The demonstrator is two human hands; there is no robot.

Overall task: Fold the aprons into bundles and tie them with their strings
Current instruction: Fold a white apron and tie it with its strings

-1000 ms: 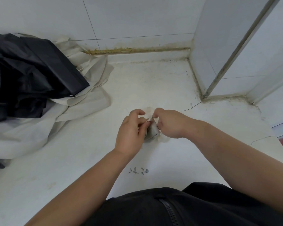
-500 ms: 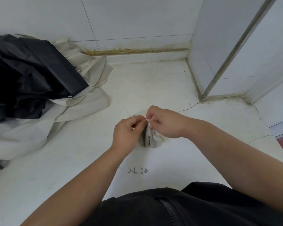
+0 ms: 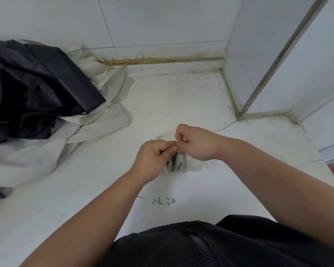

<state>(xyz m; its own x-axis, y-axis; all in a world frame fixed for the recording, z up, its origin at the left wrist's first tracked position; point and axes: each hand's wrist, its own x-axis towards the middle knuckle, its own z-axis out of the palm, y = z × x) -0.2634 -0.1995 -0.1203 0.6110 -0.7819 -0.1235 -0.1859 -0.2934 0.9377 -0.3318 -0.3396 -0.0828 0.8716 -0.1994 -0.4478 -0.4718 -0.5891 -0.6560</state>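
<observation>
A small folded white apron bundle [image 3: 178,163] lies on the white counter [image 3: 85,189] in the middle, mostly hidden under my hands. My left hand [image 3: 152,158] has curled fingers that pinch the bundle's thin string just above it. My right hand [image 3: 197,143] pinches the same string from the other side, fingertips meeting those of the left hand. A faint length of string [image 3: 162,136] loops on the counter behind the hands.
A heap of loose aprons sits at the left: black ones [image 3: 33,89] on top of white ones [image 3: 69,143]. Tiled walls close the back and a pillar corner [image 3: 239,112] juts in at right. Small dark marks [image 3: 163,201] lie on the counter near me.
Both hands have drawn closer together and risen slightly above the bundle, fingertips now meeting on the string. More of the bundle shows beneath them.
</observation>
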